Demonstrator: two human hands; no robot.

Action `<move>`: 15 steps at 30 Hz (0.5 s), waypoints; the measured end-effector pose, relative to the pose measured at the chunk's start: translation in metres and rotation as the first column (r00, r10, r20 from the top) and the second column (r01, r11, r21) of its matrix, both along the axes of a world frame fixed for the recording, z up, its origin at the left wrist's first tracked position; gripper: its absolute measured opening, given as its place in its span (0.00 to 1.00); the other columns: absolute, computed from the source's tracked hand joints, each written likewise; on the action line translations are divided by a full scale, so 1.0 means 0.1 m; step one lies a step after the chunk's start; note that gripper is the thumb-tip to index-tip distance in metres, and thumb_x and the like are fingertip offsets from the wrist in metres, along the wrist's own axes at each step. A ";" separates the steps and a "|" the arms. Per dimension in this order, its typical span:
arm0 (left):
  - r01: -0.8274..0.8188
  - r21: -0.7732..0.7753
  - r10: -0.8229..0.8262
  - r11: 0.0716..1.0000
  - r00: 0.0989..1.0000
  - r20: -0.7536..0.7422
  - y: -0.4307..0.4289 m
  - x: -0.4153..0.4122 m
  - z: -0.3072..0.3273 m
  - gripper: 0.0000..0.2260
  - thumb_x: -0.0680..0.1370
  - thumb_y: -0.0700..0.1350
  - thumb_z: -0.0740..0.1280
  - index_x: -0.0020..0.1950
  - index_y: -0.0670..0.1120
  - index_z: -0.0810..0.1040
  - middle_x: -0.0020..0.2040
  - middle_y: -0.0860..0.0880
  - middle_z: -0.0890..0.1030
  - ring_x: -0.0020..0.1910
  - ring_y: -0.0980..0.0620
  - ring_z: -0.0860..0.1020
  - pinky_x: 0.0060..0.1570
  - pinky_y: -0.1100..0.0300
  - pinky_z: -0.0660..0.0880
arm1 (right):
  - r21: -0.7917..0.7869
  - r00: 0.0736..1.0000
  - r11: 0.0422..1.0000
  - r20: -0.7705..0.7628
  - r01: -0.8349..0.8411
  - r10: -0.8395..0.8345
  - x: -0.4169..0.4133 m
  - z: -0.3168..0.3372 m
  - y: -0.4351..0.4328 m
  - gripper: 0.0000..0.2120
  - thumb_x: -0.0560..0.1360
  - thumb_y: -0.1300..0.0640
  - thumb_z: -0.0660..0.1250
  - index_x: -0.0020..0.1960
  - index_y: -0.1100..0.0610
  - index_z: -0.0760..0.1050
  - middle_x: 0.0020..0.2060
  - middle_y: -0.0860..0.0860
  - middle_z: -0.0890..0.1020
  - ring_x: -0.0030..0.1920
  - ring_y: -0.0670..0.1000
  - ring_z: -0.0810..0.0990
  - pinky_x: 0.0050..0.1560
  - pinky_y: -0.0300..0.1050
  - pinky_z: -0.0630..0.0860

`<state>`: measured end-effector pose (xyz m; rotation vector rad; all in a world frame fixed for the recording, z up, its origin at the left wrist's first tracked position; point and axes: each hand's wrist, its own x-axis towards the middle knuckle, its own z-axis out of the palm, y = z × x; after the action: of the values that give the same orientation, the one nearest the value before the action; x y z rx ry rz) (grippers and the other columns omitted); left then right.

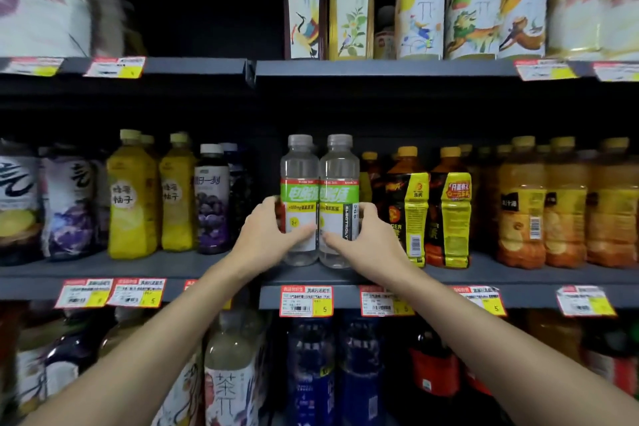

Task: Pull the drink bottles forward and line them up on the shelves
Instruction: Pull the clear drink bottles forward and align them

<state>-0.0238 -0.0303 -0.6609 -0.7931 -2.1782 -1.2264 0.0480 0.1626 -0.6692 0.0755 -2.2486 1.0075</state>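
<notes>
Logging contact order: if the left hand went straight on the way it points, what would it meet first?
The left hand grips the left clear plastic bottle with a green-and-white label, so it would push that first; what lies behind is too dark to tell.

Dim, recesses black; centre sharp, top-left bottles smeared, probably motion blur, shelf edge bowing towards the sides
</notes>
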 end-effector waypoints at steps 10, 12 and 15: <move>0.040 -0.106 -0.033 0.994 0.997 0.066 -0.05 -0.10 -0.10 0.36 0.64 0.57 0.81 0.67 0.56 0.68 0.53 0.60 0.81 0.51 0.64 0.80 0.54 0.62 0.78 | -0.022 0.999 1.000 -0.033 -0.011 0.011 -0.06 -0.03 0.04 0.22 0.70 0.45 0.75 0.59 0.43 0.68 0.49 0.40 0.82 0.49 0.39 0.80 0.46 0.36 0.77; 0.046 -0.104 -0.036 0.993 0.995 0.095 -0.05 -0.11 -0.07 0.37 0.63 0.57 0.82 0.66 0.54 0.68 0.53 0.60 0.81 0.51 0.63 0.80 0.54 0.60 0.79 | -0.030 1.000 0.999 -0.021 -0.016 0.015 -0.06 -0.03 0.05 0.24 0.71 0.45 0.74 0.62 0.43 0.67 0.49 0.39 0.81 0.49 0.38 0.80 0.45 0.35 0.76; 0.051 -0.097 -0.040 0.994 0.993 0.107 -0.04 -0.12 -0.07 0.38 0.63 0.57 0.82 0.67 0.52 0.68 0.53 0.60 0.80 0.51 0.63 0.79 0.54 0.61 0.78 | 0.004 1.000 1.000 -0.026 -0.010 0.011 -0.05 -0.02 0.08 0.24 0.72 0.45 0.73 0.65 0.46 0.70 0.49 0.39 0.81 0.49 0.37 0.79 0.46 0.35 0.75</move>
<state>-0.0356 -0.0347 -0.6682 -0.8402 -2.3340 -1.2147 0.0428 0.1705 -0.6710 0.1018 -2.2285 1.0023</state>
